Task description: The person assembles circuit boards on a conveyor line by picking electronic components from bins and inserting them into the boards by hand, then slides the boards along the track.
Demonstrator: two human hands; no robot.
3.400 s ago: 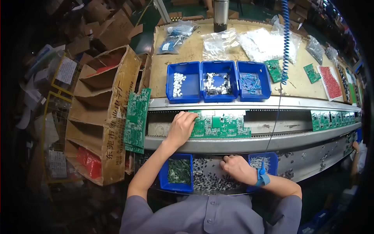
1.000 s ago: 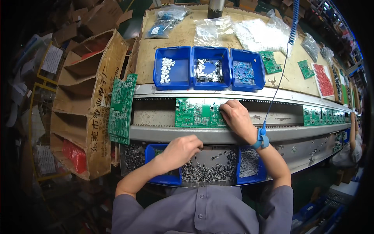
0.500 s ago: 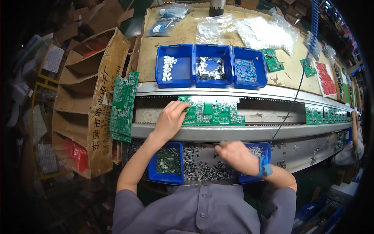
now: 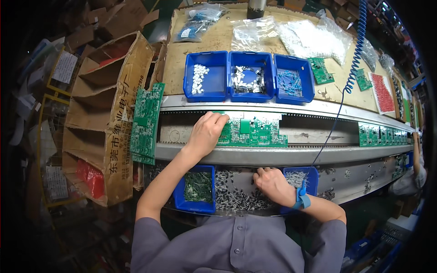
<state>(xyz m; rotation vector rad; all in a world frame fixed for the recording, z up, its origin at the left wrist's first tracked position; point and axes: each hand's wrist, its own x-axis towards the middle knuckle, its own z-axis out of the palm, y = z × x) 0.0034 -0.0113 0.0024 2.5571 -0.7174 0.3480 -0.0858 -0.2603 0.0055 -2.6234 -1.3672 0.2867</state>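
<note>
I have the left hand (image 4: pixel 207 133) on the left end of the green circuit board (image 4: pixel 261 132), which lies between the conveyor rails (image 4: pixel 296 154) — fingers bunched, can't tell if they pinch a part. Right hand (image 4: pixel 274 185), blue wristband (image 4: pixel 302 200) on, is down at the loose components (image 4: pixel 234 199) in the metal trough — fingers curled together, I can't tell what's in them. Blue bin (image 4: pixel 312 181) just beside it, three blue bins (image 4: pixel 251 96) behind the rails.
</note>
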